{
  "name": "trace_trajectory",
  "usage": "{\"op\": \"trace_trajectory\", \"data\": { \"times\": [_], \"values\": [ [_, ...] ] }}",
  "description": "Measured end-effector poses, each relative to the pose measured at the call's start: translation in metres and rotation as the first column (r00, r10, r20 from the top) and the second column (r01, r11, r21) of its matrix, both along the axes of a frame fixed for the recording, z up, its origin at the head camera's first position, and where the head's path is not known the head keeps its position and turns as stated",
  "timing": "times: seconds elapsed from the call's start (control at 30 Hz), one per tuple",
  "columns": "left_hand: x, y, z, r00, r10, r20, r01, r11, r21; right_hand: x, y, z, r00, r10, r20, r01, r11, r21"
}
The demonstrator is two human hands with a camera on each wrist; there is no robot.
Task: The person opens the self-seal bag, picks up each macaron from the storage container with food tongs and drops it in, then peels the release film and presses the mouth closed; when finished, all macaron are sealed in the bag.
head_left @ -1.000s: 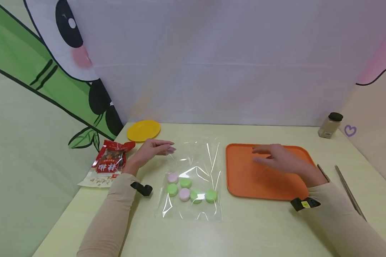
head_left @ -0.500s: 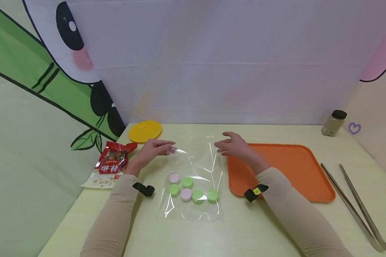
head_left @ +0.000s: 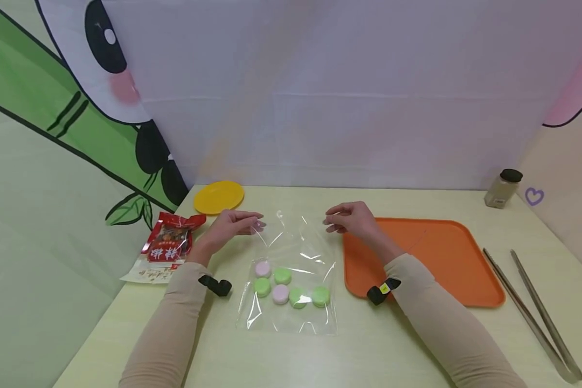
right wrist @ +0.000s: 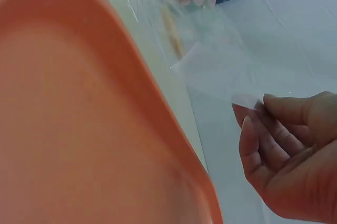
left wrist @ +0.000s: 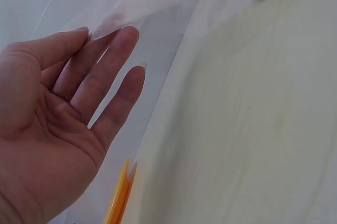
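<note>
A clear plastic bag [head_left: 291, 318] lies on the table with several green and pink macarons [head_left: 282, 276] inside its lower half. My left hand [head_left: 230, 227] pinches the bag's upper left corner between thumb and fingertips; in the left wrist view the film rises from that hand [left wrist: 73, 87]. On the other side, my right hand [head_left: 356, 220] pinches the upper right corner, and the right wrist view has a bit of film between thumb and finger of this hand [right wrist: 295, 150]. The bag's top edge is lifted off the table between both hands.
An orange tray [head_left: 431, 264] sits under my right forearm, with metal tongs [head_left: 538, 318] to its right. A red snack packet [head_left: 167, 245] lies by my left wrist, a yellow plate [head_left: 218, 197] behind it. A black-lidded jar [head_left: 503, 188] stands at the back right.
My right hand has moved left from above the orange tray to the bag's upper right corner and now grips it. The left hand stays at its corner; the bag's top has lifted.
</note>
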State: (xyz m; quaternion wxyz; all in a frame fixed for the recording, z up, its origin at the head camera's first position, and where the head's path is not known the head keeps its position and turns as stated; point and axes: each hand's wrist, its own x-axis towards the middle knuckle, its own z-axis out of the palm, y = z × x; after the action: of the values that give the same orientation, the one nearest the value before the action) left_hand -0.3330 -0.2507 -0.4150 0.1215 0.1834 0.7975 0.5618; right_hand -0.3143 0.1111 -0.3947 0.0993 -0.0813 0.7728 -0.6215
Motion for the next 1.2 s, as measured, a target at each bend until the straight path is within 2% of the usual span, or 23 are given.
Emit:
{"op": "trace_trajectory", "data": {
  "times": [0.13,0.33,0.5,0.7,0.87,0.93,1.07,1.13,1.2],
  "values": [
    [0.001,0.000,-0.001,1.000,-0.003,0.023,0.003,1.000,-0.025,-0.002,0.002,-0.004,0.999,0.020,-0.035,-0.019,1.000,0.007],
    [0.002,0.001,-0.002,0.999,0.012,-0.039,-0.013,0.999,-0.033,0.000,0.006,-0.005,0.996,0.024,-0.086,-0.021,0.999,0.035],
    [0.001,0.003,-0.001,0.998,0.025,-0.050,-0.025,1.000,0.005,0.001,0.011,-0.005,0.991,0.055,-0.125,-0.051,0.998,0.036],
    [0.002,0.003,0.001,0.999,0.027,-0.035,-0.026,0.999,0.040,0.000,0.013,-0.005,0.990,0.062,-0.128,-0.060,0.998,0.022],
    [0.004,0.001,0.004,0.999,0.004,-0.041,-0.002,0.999,0.043,0.001,0.014,-0.004,0.989,0.051,-0.139,-0.040,0.995,0.087],
    [0.004,0.000,0.005,0.999,0.016,-0.052,-0.015,1.000,0.025,0.000,0.015,-0.003,0.992,0.054,-0.118,-0.040,0.993,0.114],
    [0.006,0.000,0.009,0.995,0.067,-0.069,-0.068,0.998,-0.009,0.000,0.015,-0.001,0.998,0.059,-0.024,-0.058,0.997,0.059],
    [0.008,0.000,0.012,0.996,0.079,-0.045,-0.079,0.997,-0.002,0.001,0.015,0.001,0.997,0.065,0.029,-0.065,0.998,-0.004],
    [0.010,0.000,0.015,0.998,0.066,0.001,-0.066,0.997,0.049,0.001,0.015,0.002,0.994,0.076,0.072,-0.073,0.996,-0.051]
  ]
}}
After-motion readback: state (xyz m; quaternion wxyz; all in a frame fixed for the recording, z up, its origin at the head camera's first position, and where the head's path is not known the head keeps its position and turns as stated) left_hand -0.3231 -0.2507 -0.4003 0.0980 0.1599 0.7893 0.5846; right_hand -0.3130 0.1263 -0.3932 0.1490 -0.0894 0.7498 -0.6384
